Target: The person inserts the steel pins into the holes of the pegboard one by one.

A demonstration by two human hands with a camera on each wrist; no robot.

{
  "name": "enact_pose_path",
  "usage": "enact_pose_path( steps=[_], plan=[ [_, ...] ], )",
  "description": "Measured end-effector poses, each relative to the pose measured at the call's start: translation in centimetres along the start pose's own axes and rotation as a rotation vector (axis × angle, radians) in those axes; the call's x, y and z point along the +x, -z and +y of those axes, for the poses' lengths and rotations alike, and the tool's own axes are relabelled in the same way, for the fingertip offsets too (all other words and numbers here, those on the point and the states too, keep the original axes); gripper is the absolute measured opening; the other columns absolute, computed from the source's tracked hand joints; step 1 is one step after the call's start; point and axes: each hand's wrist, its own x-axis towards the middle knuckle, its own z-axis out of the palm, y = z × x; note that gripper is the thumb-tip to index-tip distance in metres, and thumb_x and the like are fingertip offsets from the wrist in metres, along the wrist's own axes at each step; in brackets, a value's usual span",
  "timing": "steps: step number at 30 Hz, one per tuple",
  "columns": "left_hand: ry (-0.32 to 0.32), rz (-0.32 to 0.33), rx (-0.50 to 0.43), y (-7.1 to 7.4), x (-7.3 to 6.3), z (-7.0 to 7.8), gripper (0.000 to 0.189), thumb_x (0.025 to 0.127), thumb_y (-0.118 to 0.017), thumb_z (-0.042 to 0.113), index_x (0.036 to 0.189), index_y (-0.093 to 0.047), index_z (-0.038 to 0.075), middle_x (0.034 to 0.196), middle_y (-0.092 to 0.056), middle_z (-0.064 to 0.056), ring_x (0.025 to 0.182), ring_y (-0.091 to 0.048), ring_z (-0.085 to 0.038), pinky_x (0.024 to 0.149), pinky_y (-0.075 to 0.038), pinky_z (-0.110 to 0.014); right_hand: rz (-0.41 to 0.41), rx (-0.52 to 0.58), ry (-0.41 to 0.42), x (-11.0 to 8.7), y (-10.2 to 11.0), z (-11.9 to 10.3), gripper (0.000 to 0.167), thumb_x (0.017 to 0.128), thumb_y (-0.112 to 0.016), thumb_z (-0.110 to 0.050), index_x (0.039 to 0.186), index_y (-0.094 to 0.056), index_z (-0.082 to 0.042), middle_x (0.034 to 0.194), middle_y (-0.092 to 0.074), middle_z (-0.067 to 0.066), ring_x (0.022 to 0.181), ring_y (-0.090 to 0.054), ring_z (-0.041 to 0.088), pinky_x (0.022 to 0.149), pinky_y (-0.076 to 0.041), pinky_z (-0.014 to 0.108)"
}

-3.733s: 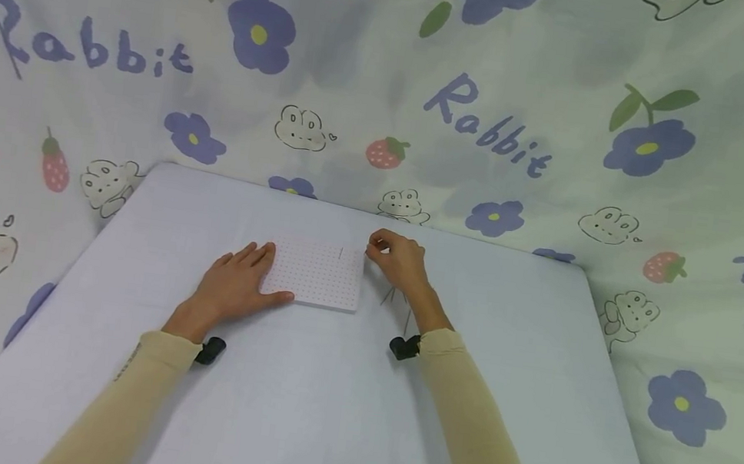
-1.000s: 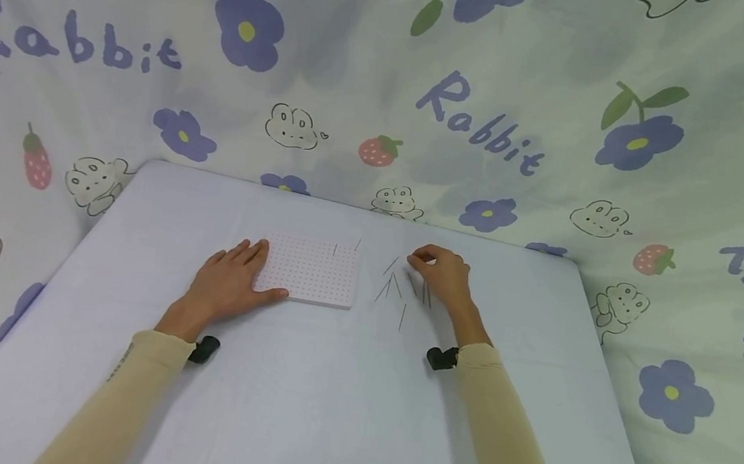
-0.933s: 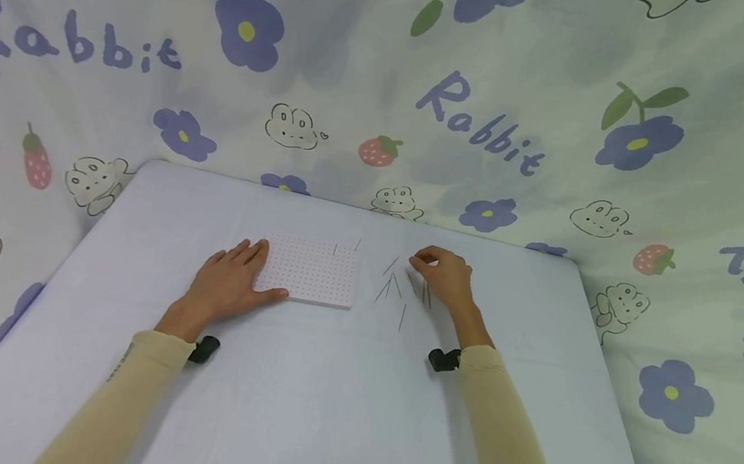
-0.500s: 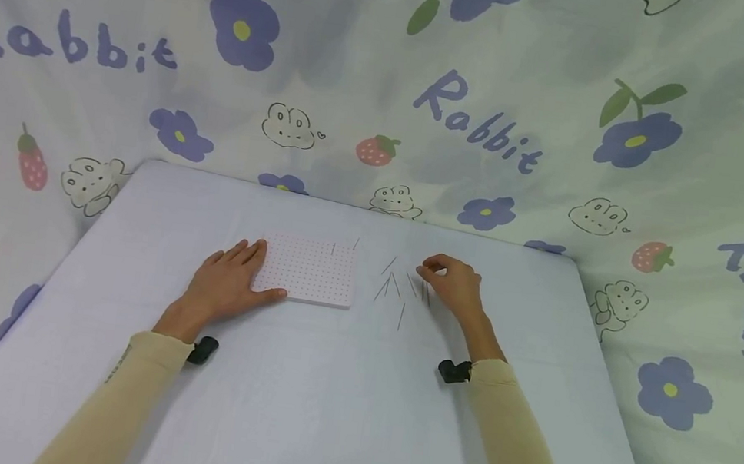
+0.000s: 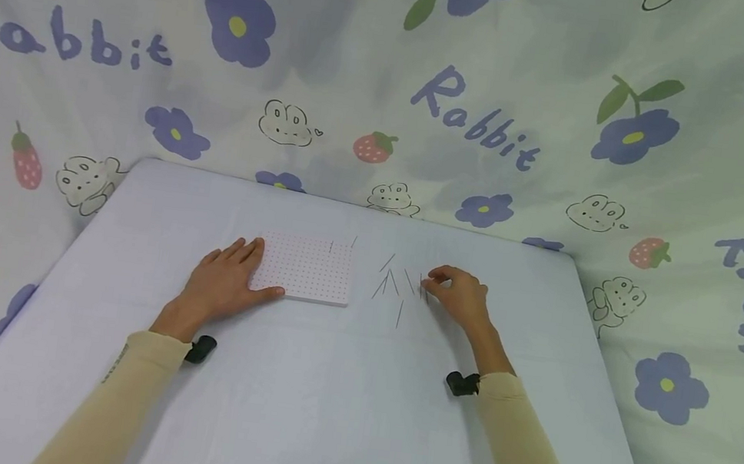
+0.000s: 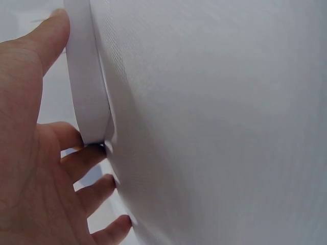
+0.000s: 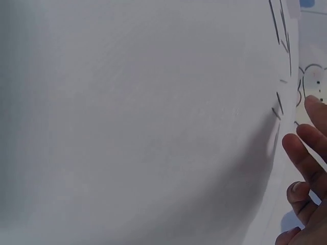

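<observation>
A white board (image 5: pixel 304 270) dotted with small holes lies on the table. My left hand (image 5: pixel 220 287) rests at its left side, fingers spread, the thumb along the near edge. In the left wrist view the thumb and forefinger touch the board's side (image 6: pixel 87 81). Two thin dark sticks stand at the board's far right: one stick (image 5: pixel 331 247) within it, another stick (image 5: pixel 354 241) by the corner. My right hand (image 5: pixel 460 295) hovers over loose dark sticks, its thumb and forefinger bent near one stick (image 5: pixel 421 287). No stick shows between the fingers (image 7: pixel 306 158) in the right wrist view.
Several more thin sticks (image 5: pixel 386 284) lie scattered on the white table (image 5: pixel 324 396) between the board and my right hand. One stick (image 5: pixel 400 314) lies nearer to me. A patterned cloth (image 5: pixel 337 65) hangs behind the table.
My right hand has left the board's far right corner, where a second stick now stands, and moved right and then nearer me among the loose sticks. My left hand stays at the board.
</observation>
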Motion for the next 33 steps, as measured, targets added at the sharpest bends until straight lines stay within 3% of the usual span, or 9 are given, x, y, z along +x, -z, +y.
enact_pose_path(
  steps=[33],
  plan=[
    [0.008,-0.012,0.009,-0.13,0.14,-0.13,0.113,0.088,-0.048,0.080,0.160,-0.016,-0.001,0.165,-0.021,-0.022,0.152,-0.015,-0.043,0.118,-0.015,-0.066,-0.056,-0.093,0.021,-0.69,-0.66,0.66,0.032,0.091,-0.075,-0.035,0.117,-0.073,-0.017,0.108,-0.067,0.003,0.107,-0.064,0.029,0.099,-0.032,0.070]
  ],
)
